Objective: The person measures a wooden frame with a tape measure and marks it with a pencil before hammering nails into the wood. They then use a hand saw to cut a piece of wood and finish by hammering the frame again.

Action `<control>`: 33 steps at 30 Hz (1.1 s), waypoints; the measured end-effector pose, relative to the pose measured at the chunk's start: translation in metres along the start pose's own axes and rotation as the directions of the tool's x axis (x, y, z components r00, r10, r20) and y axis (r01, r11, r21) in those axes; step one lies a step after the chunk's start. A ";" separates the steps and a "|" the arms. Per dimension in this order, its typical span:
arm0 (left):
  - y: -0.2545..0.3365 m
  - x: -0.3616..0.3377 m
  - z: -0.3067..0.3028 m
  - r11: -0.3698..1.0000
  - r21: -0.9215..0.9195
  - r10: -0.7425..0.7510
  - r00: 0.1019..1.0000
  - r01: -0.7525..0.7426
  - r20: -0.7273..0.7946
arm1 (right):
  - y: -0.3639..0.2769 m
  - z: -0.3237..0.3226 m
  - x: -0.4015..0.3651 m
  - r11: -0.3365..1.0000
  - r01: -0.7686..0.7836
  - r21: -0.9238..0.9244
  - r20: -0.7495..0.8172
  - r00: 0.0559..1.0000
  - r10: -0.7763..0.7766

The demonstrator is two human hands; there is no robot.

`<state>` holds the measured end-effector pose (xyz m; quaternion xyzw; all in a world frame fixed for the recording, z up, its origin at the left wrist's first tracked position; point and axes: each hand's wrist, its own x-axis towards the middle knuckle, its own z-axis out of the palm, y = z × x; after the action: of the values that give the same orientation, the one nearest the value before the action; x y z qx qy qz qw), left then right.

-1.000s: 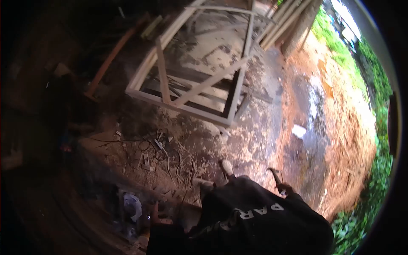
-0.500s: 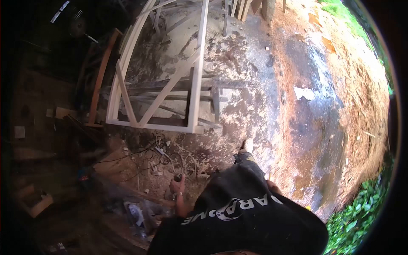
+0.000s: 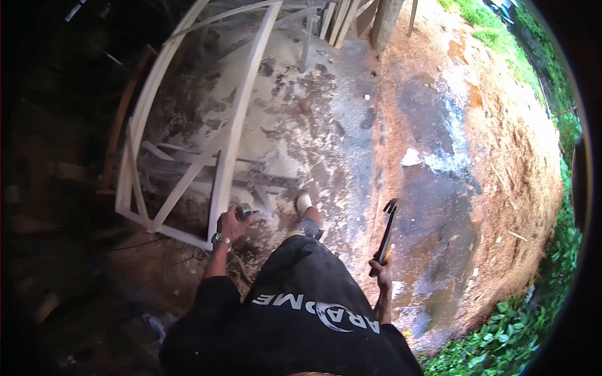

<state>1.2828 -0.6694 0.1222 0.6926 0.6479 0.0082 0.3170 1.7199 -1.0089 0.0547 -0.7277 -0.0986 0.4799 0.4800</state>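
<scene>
My left hand (image 3: 230,224), with a metal-band watch on the wrist, is closed around a small rounded tape measure (image 3: 244,212). It overlaps the lower end of a pale wooden frame (image 3: 233,147) in this view. Out to the right, my right hand (image 3: 381,273) grips a dark claw hammer (image 3: 387,230), its forked head pointing forward and up. A thin yellow piece (image 3: 389,253) shows beside the handle, just above the fingers. One foot (image 3: 303,202) is stepping forward between the two hands.
Diagonal braces (image 3: 188,182) cross the frame's near end. Grey boards (image 3: 276,179) lie on the stained floor inside and beyond it. A post (image 3: 385,28) and leaning planks (image 3: 338,25) stand ahead. Reddish soil (image 3: 520,169) and green plants (image 3: 501,338) border the right side.
My left hand has come up and forward, level with the frame's end. My right hand and the hammer have come out into view from beside my body. The whole view has shifted forward.
</scene>
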 end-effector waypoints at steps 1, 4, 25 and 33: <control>0.010 0.027 0.010 0.999 -0.005 0.042 0.999 -0.043 -0.016 | -0.015 0.003 0.026 0.995 0.074 -0.067 0.014 0.997 -0.073; 0.078 0.103 0.024 0.989 -0.040 0.146 0.989 -0.145 0.037 | -0.085 0.035 0.109 0.972 0.099 -0.214 -0.086 0.989 -0.120; 0.320 0.604 -0.066 0.991 -0.110 -0.077 0.997 0.079 0.025 | -0.477 0.177 0.651 0.568 0.196 -0.799 -0.049 0.921 -0.387; 0.403 0.740 -0.113 0.920 -0.295 -0.284 0.957 0.258 -0.049 | -0.713 0.343 0.940 0.318 0.438 -0.841 0.335 0.883 -0.329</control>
<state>1.7132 0.0633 0.0975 0.5419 0.7434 0.0890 0.3818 2.1627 0.1364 0.0256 -0.7980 -0.5328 0.2596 0.1088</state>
